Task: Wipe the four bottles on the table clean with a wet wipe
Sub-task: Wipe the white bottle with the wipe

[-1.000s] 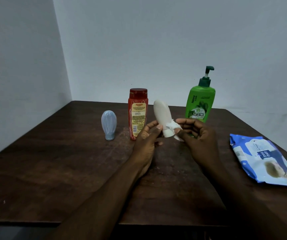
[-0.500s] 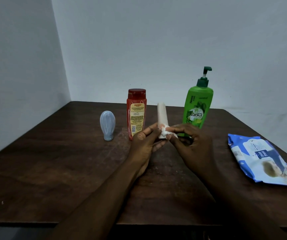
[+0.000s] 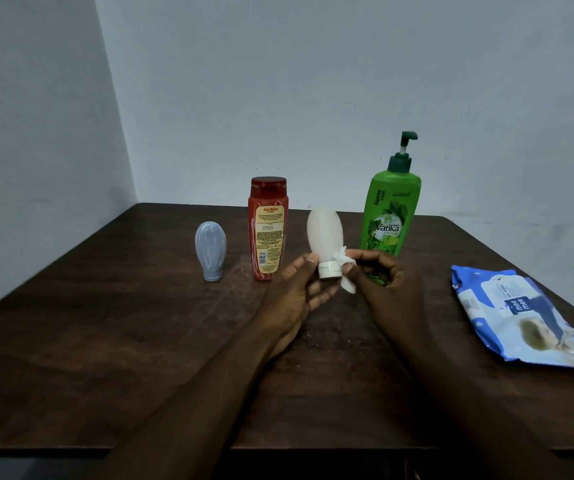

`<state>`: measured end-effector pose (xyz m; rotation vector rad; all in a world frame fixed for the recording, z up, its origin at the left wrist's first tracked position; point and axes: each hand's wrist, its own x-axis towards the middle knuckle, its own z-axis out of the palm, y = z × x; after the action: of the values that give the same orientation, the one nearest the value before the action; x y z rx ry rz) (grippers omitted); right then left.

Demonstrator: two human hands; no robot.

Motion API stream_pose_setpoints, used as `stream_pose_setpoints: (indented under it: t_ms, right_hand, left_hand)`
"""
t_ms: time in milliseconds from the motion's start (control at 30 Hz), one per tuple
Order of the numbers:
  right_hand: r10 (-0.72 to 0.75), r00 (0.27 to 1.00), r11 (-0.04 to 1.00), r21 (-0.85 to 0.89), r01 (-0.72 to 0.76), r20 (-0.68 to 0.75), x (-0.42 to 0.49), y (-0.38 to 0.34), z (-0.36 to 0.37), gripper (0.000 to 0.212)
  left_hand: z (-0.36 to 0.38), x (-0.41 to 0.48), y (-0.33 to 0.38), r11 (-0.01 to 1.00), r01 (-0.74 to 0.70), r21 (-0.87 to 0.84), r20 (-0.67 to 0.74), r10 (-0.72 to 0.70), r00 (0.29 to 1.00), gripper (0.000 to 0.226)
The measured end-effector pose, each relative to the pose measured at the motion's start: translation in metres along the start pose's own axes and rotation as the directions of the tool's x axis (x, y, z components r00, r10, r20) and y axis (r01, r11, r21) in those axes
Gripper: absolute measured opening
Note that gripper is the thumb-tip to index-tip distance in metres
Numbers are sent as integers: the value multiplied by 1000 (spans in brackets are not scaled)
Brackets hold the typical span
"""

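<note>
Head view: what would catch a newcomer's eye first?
The white bottle, held cap-down at centre by the left hand while the right hand presses a wipe to its neck. Behind stand a green pump bottle at right, a red bottle and a small grey bottle at left; a blue wipes pack lies far right.

"Vatika" on front label of green pump bottle (image 3: 391,216), "Henna" vertical on its upper left, "Karthika" heading yellow label of red bottle (image 3: 268,230), smaller print illegible, "mee mee" on blue wipes pack (image 3: 520,317)
</note>
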<state>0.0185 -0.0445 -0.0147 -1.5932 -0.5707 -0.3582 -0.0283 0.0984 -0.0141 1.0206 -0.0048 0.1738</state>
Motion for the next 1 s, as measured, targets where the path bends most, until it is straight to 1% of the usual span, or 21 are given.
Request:
stream_pose_setpoints:
  t_ms: [133,200,300,400,467,500,533,567,600,667,733,800,867,1000]
  right_hand:
    - [-18,999,999,-49,16,-32,0,0,0,20]
    - [-57,997,995,-83,52,-52,-2,-2,1,20]
    - [-186,981,968,-180,174,-52,-6,-7,2,21]
    - [-360,932,888,-294,352,29,-11,-11,4,25]
    - [-430,898,839,-328,434,87,-12,-10,5,25]
    - [-443,891,828,-335,449,101,-12,-10,5,25]
    - [-435,896,836,-328,440,94,-11,-9,5,25]
    - [-400,914,866,-300,400,66,-10,-8,4,25]
    - [-330,944,913,-244,326,26,-9,-7,3,24]
    - [-125,992,989,-75,124,-15,-6,-6,1,21]
    - [41,999,996,83,-42,14,-2,-3,0,19]
    - [127,991,973,191,-133,43,0,-1,-1,19]
    - [143,989,967,207,-149,45,-1,-1,-2,20]
    - [69,997,992,108,-71,22,-2,-2,-2,20]
  left_hand:
    - [0,-1,1,1000,15,-16,27,-14,1000,22]
    - [0,-2,2,999,15,-33,39,-13,999,24]
    - [-1,-1,2,1000,6,-30,32,-5,999,23]
    - [-2,-1,1,1000,-19,-8,9,19,1000,24]
    - [-4,0,0,999,-36,1,-7,36,999,27]
    - [-5,0,1,999,-41,-2,-13,41,999,27]
    - [-5,0,0,999,-41,-10,-14,40,999,28]
    - [-5,0,0,999,-36,-24,-11,36,999,28]
    - [-4,1,0,999,-29,-39,-8,28,1000,28]
    - [-4,1,0,998,-7,-61,4,8,1000,24]
    - [-3,2,0,997,11,-73,18,-10,1000,25]
    - [-2,3,-1,996,16,-83,22,-14,1000,29]
    - [-3,4,-2,997,12,-74,0,-12,1000,32]
    - [-3,5,-5,998,-14,67,-76,19,997,24]
